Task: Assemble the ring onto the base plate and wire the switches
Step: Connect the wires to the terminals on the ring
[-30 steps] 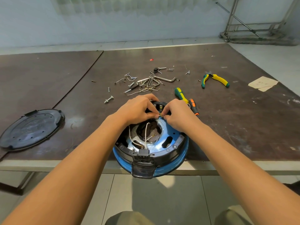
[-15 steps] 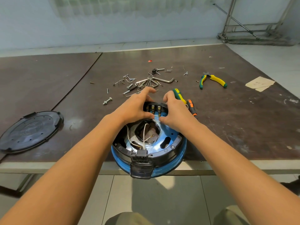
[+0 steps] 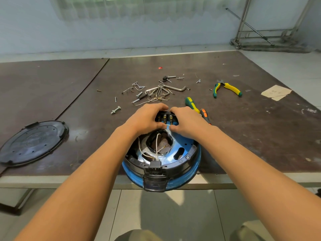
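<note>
A round blue base plate [image 3: 184, 152] with a black ring [image 3: 191, 154] on it sits at the table's near edge. White wires [image 3: 157, 145] run from a black connector [image 3: 154, 165] at its front into the central opening. At the far side sits a black switch block [image 3: 165, 117] with brass terminals. My left hand [image 3: 147, 120] grips the block's left end, fingers curled over its far edge and thumb on the near side. My right hand [image 3: 186, 121] grips its right end the same way.
A black round cover [image 3: 33, 142] lies at the left. Beyond my hands lie several loose screws, bolts and hex keys [image 3: 156, 91]. Two screwdrivers [image 3: 192, 106] lie just right of my right hand, and yellow-green pliers [image 3: 225, 89] lie farther right, with a paper scrap [image 3: 276, 92] beyond.
My hands have gone from pinching at the terminals to spreading apart and gripping the two ends of the switch block, which now shows between them.
</note>
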Demonstrator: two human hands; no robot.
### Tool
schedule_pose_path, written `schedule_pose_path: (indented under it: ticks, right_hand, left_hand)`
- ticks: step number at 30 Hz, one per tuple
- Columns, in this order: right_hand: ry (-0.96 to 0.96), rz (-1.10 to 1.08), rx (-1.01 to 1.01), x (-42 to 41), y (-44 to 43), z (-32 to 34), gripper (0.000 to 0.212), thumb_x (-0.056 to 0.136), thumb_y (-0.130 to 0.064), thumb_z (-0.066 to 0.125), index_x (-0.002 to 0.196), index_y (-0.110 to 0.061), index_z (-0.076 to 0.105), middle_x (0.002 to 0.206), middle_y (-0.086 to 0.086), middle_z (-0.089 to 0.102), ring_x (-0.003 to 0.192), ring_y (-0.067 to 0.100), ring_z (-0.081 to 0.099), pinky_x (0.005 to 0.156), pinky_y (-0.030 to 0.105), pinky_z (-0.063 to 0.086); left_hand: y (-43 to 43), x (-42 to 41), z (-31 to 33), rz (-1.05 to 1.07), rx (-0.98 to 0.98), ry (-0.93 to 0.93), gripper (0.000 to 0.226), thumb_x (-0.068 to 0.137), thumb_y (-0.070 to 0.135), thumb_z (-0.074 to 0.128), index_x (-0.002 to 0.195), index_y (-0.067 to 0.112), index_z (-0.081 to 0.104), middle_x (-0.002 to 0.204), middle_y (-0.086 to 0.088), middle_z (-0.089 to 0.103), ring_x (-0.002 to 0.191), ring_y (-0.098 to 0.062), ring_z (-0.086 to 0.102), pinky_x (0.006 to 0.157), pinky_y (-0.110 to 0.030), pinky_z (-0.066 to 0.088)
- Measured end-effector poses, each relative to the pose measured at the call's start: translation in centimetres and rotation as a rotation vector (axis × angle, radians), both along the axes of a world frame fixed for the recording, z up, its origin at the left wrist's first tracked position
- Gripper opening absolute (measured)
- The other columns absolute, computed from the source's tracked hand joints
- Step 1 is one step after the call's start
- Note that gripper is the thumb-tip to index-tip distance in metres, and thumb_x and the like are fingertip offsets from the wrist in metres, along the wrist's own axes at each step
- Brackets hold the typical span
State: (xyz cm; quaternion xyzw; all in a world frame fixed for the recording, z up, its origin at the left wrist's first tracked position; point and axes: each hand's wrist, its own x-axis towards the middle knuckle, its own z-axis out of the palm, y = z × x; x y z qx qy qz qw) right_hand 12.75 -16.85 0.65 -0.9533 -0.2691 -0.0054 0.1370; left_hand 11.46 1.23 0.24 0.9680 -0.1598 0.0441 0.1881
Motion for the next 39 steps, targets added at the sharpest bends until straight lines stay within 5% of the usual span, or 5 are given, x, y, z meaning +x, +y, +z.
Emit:
schedule_pose_path:
  ticks: [18, 26, 32, 39]
  right_hand:
    - [-0.033, 0.036, -0.044, 0.6, 0.2, -0.2, 0.045, 0.092, -0.037, 0.066, 0.128, -0.015, 0.049, 0.116, 0.009, 0.064, 0.100, 0.024, 0.062, 0.075, 0.033, 0.051]
    - [-0.002, 0.017, -0.005, 1.0, 0.3, -0.5, 0.052, 0.090, -0.043, 0.070, 0.132, -0.019, 0.052, 0.123, 0.006, 0.065, 0.108, 0.023, 0.062, 0.083, 0.036, 0.052]
    - [-0.067, 0.034, -0.110, 2.0, 0.4, -0.7, 0.045, 0.091, -0.046, 0.067, 0.124, -0.020, 0.050, 0.112, 0.005, 0.065, 0.091, 0.022, 0.059, 0.057, 0.029, 0.035]
    - [-0.026, 0.006, -0.059, 4.3, -2.3, -0.9, 0.045, 0.089, -0.049, 0.067, 0.121, -0.024, 0.049, 0.111, 0.003, 0.063, 0.090, 0.024, 0.057, 0.066, 0.035, 0.042]
  left_hand:
    - [0.0, 0.0, -0.1, 0.020, 0.022, 0.008, 0.059, 0.081, 0.033, 0.078, 0.134, 0.023, 0.053, 0.128, 0.002, 0.062, 0.115, -0.017, 0.057, 0.100, -0.044, 0.048]
    - [-0.2, -0.3, 0.1, 0.019, 0.014, 0.005, 0.060, 0.081, 0.037, 0.078, 0.134, 0.023, 0.053, 0.128, 0.003, 0.062, 0.114, -0.016, 0.058, 0.099, -0.043, 0.048]
    - [-0.5, 0.1, -0.2, 0.054, 0.042, -0.002, 0.060, 0.082, 0.040, 0.076, 0.135, 0.028, 0.050, 0.129, 0.006, 0.061, 0.116, -0.017, 0.057, 0.098, -0.041, 0.047]
    - [-2.7, 2.6, -0.2, 0.051, 0.031, -0.023, 0.057, 0.082, 0.037, 0.076, 0.133, 0.029, 0.052, 0.127, 0.005, 0.062, 0.115, -0.017, 0.057, 0.096, -0.038, 0.046]
